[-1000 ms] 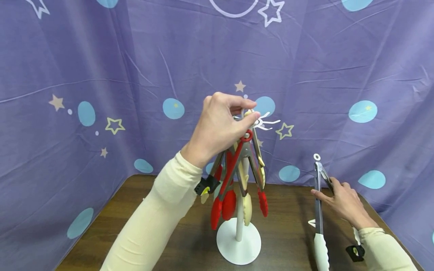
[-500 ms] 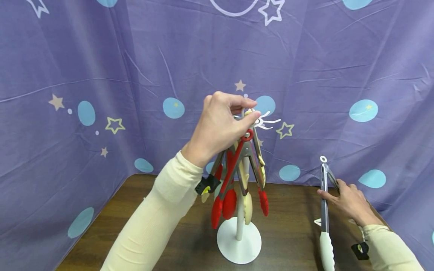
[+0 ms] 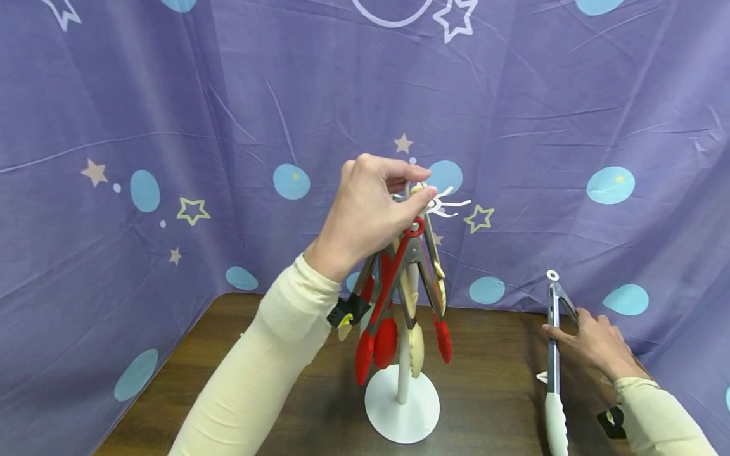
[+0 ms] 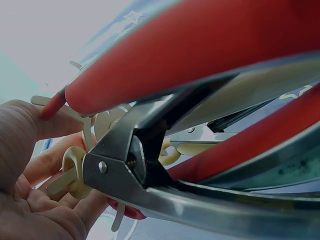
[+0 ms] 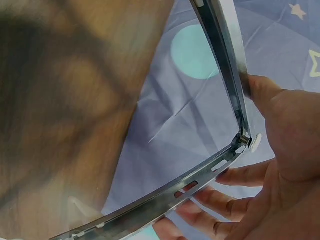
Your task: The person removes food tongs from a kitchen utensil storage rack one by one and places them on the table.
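Evidently, the desk (image 3: pixel 485 392) is bearing a white stand (image 3: pixel 402 425) between its left and right edges. White-tipped tongs (image 3: pixel 553 358) are being held spread near the far right corner. Red tongs (image 3: pixel 414 254) and cream tongs (image 3: pixel 417 352) are hanging crowded around the stand's pole. The left hand (image 3: pixel 365 212) is pinching the stand's top; the right hand (image 3: pixel 599 343) is gripping the white-tipped tongs, thumb on one arm, fingers on the other. White hooks (image 3: pixel 450 204) are jutting out. A slackening left pinch may be inviting a topple under that weight; loosening right fingers, a drop past the right edge.
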### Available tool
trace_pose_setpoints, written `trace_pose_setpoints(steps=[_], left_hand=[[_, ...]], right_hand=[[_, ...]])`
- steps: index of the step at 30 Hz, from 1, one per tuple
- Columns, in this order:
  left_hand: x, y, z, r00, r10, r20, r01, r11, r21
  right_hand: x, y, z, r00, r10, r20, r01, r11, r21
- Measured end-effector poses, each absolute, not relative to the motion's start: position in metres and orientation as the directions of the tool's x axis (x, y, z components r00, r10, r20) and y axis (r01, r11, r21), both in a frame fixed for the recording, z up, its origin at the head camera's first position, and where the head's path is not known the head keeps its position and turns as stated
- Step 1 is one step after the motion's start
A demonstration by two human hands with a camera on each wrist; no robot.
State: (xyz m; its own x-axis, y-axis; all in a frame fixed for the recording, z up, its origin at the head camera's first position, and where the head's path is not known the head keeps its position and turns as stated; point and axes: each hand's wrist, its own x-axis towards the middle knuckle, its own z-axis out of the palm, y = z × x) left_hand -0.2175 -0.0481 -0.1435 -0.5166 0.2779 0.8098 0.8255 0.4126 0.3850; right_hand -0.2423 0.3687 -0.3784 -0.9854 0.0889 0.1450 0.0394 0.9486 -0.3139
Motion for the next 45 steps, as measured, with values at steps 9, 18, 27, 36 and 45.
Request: trace_pose_setpoints(steps=[9,18,27,36,45], left_hand=[[-0.217,-0.048,-0.144,-0.518,0.276,0.810,0.827,0.403,0.391],[-0.217,-0.048,-0.144,-0.522,0.275,0.808,0.824,0.409,0.393],[-0.215,-0.048,-0.145,-0.529,0.271,0.804,0.819,0.413,0.399],[-0.216,-0.049,-0.144,-0.524,0.270,0.808,0.821,0.414,0.394],[-0.216,-0.048,-0.144,-0.525,0.267,0.809,0.819,0.418,0.393]], right_hand=[[-0.240,0.378,-0.386,-0.986,0.155,0.068,0.126,0.941,-0.315],[-0.239,0.383,-0.394,-0.979,0.202,0.032,0.181,0.927,-0.328],[-0.235,0.387,-0.401,-0.979,0.204,-0.011,0.196,0.923,-0.330],[-0.235,0.389,-0.407,-0.976,0.218,-0.026,0.214,0.922,-0.321],[-0.236,0.390,-0.413,-0.967,0.251,-0.050,0.254,0.917,-0.307]])
